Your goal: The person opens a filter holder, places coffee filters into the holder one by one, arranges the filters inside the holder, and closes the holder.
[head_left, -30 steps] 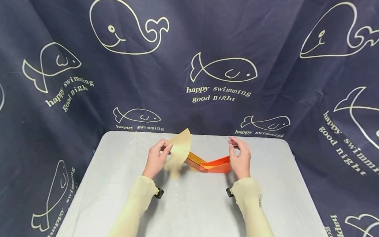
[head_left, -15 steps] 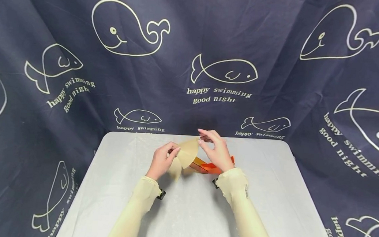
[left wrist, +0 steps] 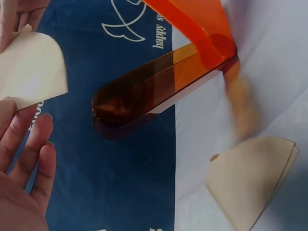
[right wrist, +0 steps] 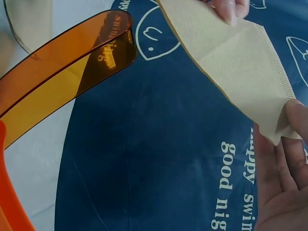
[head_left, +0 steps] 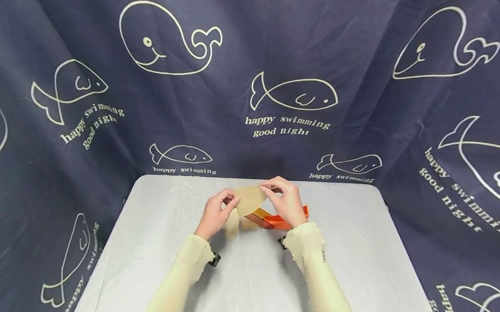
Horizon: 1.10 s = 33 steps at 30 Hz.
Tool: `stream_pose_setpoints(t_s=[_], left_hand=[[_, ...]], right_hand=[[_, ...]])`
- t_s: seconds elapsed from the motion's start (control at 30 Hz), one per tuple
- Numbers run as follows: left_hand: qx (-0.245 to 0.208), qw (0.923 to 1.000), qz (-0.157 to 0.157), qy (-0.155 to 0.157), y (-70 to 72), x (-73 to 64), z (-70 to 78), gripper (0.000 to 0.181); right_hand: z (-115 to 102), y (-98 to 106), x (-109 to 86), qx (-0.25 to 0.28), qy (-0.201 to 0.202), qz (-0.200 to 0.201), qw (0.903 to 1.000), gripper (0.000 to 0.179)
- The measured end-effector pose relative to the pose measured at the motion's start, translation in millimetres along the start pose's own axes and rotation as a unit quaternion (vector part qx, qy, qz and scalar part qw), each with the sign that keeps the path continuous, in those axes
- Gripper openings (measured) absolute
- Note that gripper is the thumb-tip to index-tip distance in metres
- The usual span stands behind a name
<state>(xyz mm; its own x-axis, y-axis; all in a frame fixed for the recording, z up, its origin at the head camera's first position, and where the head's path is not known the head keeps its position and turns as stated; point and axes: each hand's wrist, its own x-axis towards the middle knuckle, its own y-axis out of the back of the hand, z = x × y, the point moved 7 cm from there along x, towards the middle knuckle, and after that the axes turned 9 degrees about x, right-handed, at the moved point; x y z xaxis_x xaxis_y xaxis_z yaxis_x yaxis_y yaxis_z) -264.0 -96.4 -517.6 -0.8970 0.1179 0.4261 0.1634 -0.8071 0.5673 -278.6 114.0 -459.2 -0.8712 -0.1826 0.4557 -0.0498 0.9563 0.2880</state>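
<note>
Navy curtain (head_left: 219, 96) printed with white whales, fish and "happy swimming good night" hangs behind and beside a pale surface (head_left: 250, 281). On the surface lies a V-shaped translucent holder, one arm amber (left wrist: 163, 77), the other orange (left wrist: 211, 29). Beside it, nearer the left hand (head_left: 215, 214), lie layered fan-shaped paper filters (left wrist: 250, 180); how many is unclear.

From the head view, the right hand (head_left: 287, 204) hides part of the orange arm, and a tan paper filter (head_left: 249, 198), raised between the hands, covers the amber arm's far end. The wrist views cut off the orange arm. A brownish smear near the holder's bend is too blurred to identify.

The raised filter stretches from hand to hand, its long axis slanting slightly up toward the right; its curved rim faces down and rightward, toward the holder. Its narrow end is hard to make out. A crimped seam (right wrist: 276, 62) runs along one edge. Both hands pinch it between thumb and fingers.
</note>
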Motion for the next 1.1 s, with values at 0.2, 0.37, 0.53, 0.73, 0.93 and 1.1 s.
stream_pose_setpoints(t_s=[0.2, 0.37, 0.53, 0.73, 0.93, 1.1], left_hand=[[-0.001, 1.0, -0.009, -0.002, -3.2, -3.5, -1.7, 0.01], [0.018, 0.9997, -0.013, -0.009, -1.9, -2.1, 0.7, 0.012], [0.058, 0.9975, -0.007, -0.04, 1.5, 0.6, 4.2, 0.01], [0.119, 0.988, -0.011, -0.098, -3.4, 0.1, 13.5, 0.007], [0.183, 0.9731, -0.013, -0.14, -8.7, -1.6, 18.6, 0.007], [0.19, 0.9705, -0.021, -0.146, -8.7, -0.8, 20.1, 0.007]], right_hand=[[-0.3, 3.2, -0.2, 0.023, 0.001, 0.009, 0.9997, 0.012], [1.9, 3.3, -1.1, 0.015, -0.006, 0.001, 0.9999, 0.014], [-5.2, 1.5, 1.4, -0.027, 0.028, -0.022, 0.999, 0.02], [-16.3, -4.7, 0.9, -0.095, 0.084, -0.046, 0.9908, 0.017], [-19.5, -16.5, 0.4, -0.098, 0.111, -0.084, 0.9854, 0.02], [-21.6, -21.8, 2.9, -0.093, 0.126, -0.092, 0.9834, 0.014]])
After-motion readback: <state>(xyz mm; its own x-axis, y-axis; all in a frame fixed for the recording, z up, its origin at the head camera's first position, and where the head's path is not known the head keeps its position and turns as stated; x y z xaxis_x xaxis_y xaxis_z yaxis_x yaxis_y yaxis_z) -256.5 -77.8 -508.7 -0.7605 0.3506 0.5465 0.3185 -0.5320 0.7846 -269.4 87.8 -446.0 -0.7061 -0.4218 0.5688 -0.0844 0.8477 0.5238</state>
